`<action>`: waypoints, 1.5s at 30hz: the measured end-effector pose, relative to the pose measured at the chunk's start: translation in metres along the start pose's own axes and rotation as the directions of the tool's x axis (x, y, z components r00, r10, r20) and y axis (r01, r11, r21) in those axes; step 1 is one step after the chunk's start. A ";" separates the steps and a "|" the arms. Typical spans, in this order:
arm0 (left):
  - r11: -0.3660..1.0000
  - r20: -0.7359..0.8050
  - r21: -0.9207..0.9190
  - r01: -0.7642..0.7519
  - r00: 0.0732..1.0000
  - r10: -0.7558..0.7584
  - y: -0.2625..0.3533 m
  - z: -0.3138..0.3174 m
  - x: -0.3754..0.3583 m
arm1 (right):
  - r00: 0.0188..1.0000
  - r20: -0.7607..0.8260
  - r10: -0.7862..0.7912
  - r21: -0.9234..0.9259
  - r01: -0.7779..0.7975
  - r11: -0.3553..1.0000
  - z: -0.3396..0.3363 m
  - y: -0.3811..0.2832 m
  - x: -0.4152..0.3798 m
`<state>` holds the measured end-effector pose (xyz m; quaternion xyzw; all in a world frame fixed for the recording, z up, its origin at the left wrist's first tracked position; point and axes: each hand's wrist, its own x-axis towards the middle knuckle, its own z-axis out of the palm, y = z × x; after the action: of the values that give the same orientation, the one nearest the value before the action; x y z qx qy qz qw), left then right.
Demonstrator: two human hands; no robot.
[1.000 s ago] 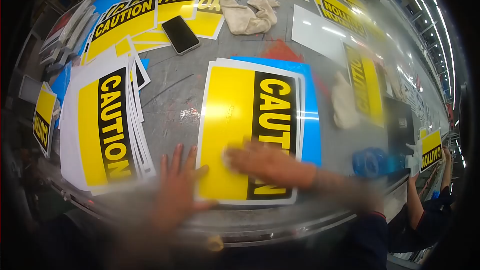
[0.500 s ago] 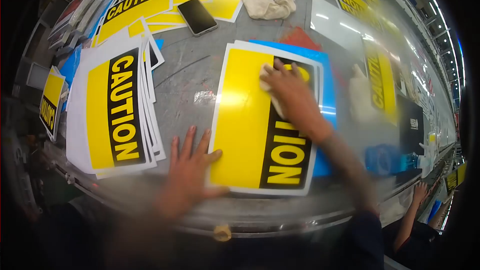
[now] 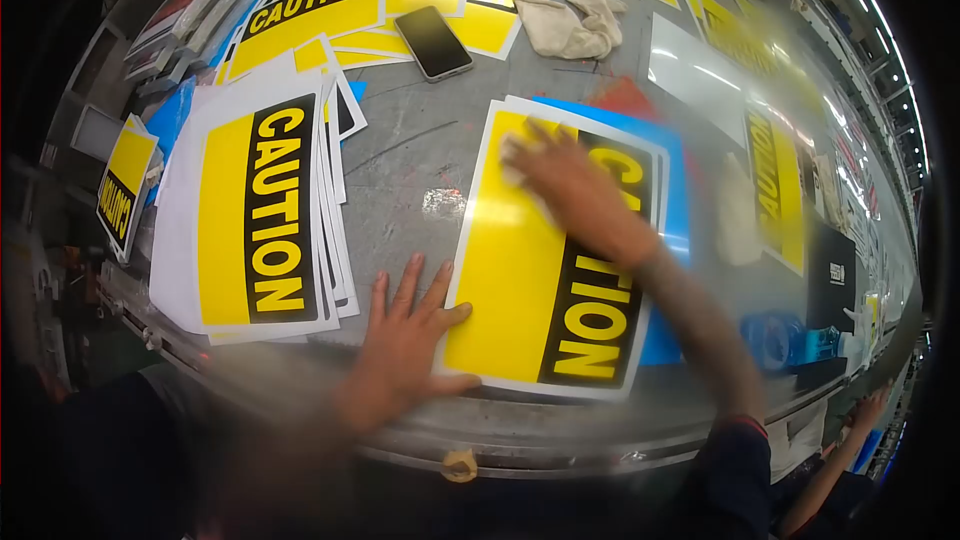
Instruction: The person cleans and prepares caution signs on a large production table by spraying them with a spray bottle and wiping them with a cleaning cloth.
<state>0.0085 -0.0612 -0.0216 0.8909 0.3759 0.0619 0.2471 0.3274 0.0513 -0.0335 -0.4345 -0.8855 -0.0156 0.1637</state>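
Observation:
A yellow and black CAUTION sign point(image 3: 505, 290) with white borders lies in front of me on top of other sheets, one of them blue point(image 3: 672, 240). Pressed on the sign's upper left part, my right hand point(image 3: 572, 185) is closed over a pale cloth point(image 3: 511, 162), mostly hidden under the fingers. My left hand point(image 3: 408, 345) rests with fingers spread at the sign's lower left edge, thumb and forefinger touching it, the other fingers on the grey table. To the left is a stack of CAUTION signs point(image 3: 225, 230) with white sheets.
A phone point(image 3: 433, 43) and a crumpled pale cloth point(image 3: 567, 22) lie farther back. More CAUTION signs point(image 3: 310, 5) overlap at the back left. Right of me are another sign point(image 3: 775, 185), a black box point(image 3: 828, 270) and a blue bottle point(image 3: 775, 340). Another person's hand point(image 3: 868, 408) shows at lower right.
My right hand has slid leftward across the sign with the cloth, from the black band onto the yellow part. My left hand stays at the edge. The whole view has shifted slightly.

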 end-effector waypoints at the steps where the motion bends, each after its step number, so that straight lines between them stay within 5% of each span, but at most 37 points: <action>1: 1.000 -0.005 -0.004 -0.001 1.000 0.001 0.001 0.001 -0.001 | 0.999 0.029 -0.041 0.021 0.040 0.999 0.005 -0.004 -0.005; 3: 1.000 -0.010 -0.003 0.003 1.000 -0.003 -0.001 0.001 0.000 | 0.988 0.076 -0.137 0.060 0.132 0.989 0.014 -0.028 -0.011; 4: 1.000 -0.006 -0.009 0.010 1.000 -0.010 0.000 0.001 -0.001 | 0.956 0.058 -0.289 0.277 0.263 0.924 0.008 -0.048 -0.014; 5: 1.000 0.003 -0.010 0.009 1.000 -0.009 0.000 0.001 0.000 | 0.951 0.112 -0.288 0.304 0.243 0.921 -0.002 -0.052 -0.010; 8: 1.000 0.004 0.012 -0.001 1.000 0.000 -0.001 0.000 0.001 | 0.998 -0.070 -0.007 0.019 0.008 1.000 0.017 0.027 0.017; 9: 1.000 0.015 0.017 0.006 1.000 -0.007 0.001 0.000 -0.001 | 0.991 -0.022 0.135 0.071 -0.134 0.989 0.024 0.033 0.025; 11: 1.000 0.016 0.021 0.008 1.000 -0.009 -0.001 -0.001 0.000 | 0.990 -0.099 -0.099 0.108 0.109 0.988 0.043 0.011 0.021; 12: 1.000 0.019 0.020 0.015 1.000 -0.015 0.000 -0.003 0.001 | 0.991 0.012 -0.134 0.219 0.128 0.967 0.030 -0.008 0.025; 15: 0.999 0.032 0.023 0.027 0.999 -0.028 0.003 0.001 -0.002 | 0.991 -0.104 0.082 0.019 -0.080 0.997 0.032 0.045 0.046; 20: 0.998 0.021 0.049 0.041 0.999 -0.042 0.002 0.001 0.000 | 0.996 -0.085 0.008 0.070 -0.002 0.998 0.034 0.024 0.040; 28: 0.998 0.035 0.031 0.058 0.998 -0.059 0.000 0.002 0.000 | 0.865 -0.122 0.486 -0.022 -0.492 0.870 -0.023 0.060 -0.082; 32: 0.998 0.019 0.043 0.036 0.999 -0.036 0.001 0.002 0.002 | 0.792 -0.201 0.577 -0.203 -0.610 0.766 -0.032 0.051 -0.086; 35: 0.998 0.023 0.042 0.036 0.999 -0.037 0.003 0.000 0.001 | 0.751 -0.085 0.655 0.056 -0.653 0.755 -0.017 0.019 -0.074; 37: 0.998 0.018 0.048 0.042 0.999 -0.043 0.003 0.000 0.001 | 0.946 -0.107 0.306 -0.106 -0.317 0.943 0.000 -0.046 -0.070; 39: 0.998 0.020 0.054 0.032 0.999 -0.033 0.003 -0.001 0.001 | 0.991 -0.124 0.042 -0.026 -0.045 0.999 -0.010 -0.060 -0.067; 40: 0.998 0.018 0.056 0.023 1.000 -0.024 0.004 -0.003 0.000 | 0.947 -0.015 0.320 -0.004 -0.320 0.947 -0.007 -0.036 -0.071; 41: 0.998 0.011 0.056 0.018 1.000 -0.019 0.005 -0.004 0.000 | 0.903 -0.050 0.426 0.116 -0.418 0.901 -0.018 0.004 -0.082; 45: 0.999 -0.008 0.044 0.018 1.000 -0.018 0.006 -0.002 -0.003 | 0.877 -0.099 0.470 -0.172 -0.480 0.860 -0.017 0.029 -0.089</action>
<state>0.0093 -0.0664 -0.0167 0.8925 0.3862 0.0548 0.2264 0.4057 -0.0017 -0.0481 -0.6525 -0.7406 -0.0717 0.1437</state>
